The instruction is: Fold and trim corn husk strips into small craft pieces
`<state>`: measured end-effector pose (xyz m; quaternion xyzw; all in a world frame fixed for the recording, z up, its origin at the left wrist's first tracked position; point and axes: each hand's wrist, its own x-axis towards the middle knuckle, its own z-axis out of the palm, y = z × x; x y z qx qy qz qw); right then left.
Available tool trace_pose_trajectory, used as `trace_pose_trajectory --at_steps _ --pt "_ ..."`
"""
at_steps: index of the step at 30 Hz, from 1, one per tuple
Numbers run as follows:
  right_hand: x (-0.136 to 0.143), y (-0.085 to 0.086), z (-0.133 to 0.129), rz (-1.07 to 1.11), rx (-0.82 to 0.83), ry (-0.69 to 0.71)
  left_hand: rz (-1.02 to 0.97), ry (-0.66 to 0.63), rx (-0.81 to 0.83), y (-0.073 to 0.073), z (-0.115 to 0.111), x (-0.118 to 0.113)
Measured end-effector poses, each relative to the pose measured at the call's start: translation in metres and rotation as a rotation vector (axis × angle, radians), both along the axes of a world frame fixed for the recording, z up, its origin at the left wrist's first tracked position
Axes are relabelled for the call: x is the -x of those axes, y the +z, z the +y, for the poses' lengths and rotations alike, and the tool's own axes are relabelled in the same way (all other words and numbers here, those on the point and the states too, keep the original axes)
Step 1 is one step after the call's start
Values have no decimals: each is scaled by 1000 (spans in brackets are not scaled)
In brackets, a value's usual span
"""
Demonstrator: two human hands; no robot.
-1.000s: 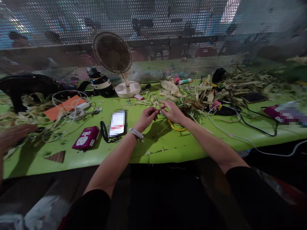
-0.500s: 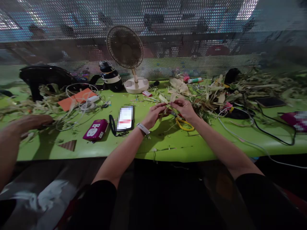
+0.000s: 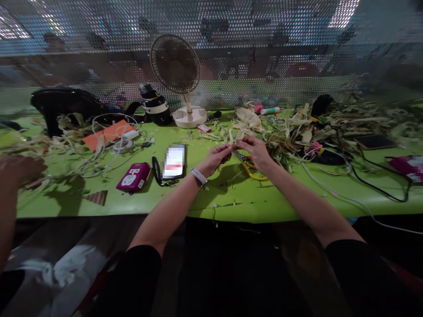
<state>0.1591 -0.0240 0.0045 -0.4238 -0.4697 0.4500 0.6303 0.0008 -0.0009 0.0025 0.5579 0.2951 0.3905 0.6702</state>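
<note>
A pale strip of corn husk [image 3: 234, 135] stands up between my two hands. My left hand [image 3: 214, 159] is closed, its fingertips pinching the lower end of the strip. My right hand [image 3: 256, 152] pinches the same piece from the other side, and the fingertips of both hands nearly meet. Just below my right hand lie scissors [image 3: 254, 175] with yellow handles, their blades partly hidden by my fingers. A heap of loose corn husks [image 3: 287, 132] spreads right behind my right hand.
A phone [image 3: 174, 162] and a purple box [image 3: 134, 177] lie left of my arm. Behind stand a fan [image 3: 189, 118] and a dark bottle [image 3: 156, 105]. White cables [image 3: 350, 200] cross the right side. A co-worker's hand [image 3: 24, 169] is at the far left.
The husk strip that hung below my fingers no longer shows there. My left fingers have drawn together beside my right hand. The co-worker's hand has moved left.
</note>
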Motion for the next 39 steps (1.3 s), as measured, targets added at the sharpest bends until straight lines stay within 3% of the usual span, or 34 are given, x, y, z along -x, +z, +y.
trace_pose_trajectory --at_steps 4,10,16,24,31,35,39 --pt "-2 -1 3 26 30 -45 50 -26 -84 0 1 1" --pt "-11 8 2 94 216 190 174 -76 -215 0 -5 0" --pt "-7 10 -2 122 131 194 195 -90 -232 -2 -5 0" --pt "-1 7 0 214 15 126 115 -83 -126 -6 0 2" --pt "-7 9 0 125 119 209 3 -35 47 -7 -1 -1" --pt "-9 8 2 38 124 135 -38 6 113 -5 -1 0" --pt "-6 7 1 -50 40 71 10 -7 25 -4 -3 0"
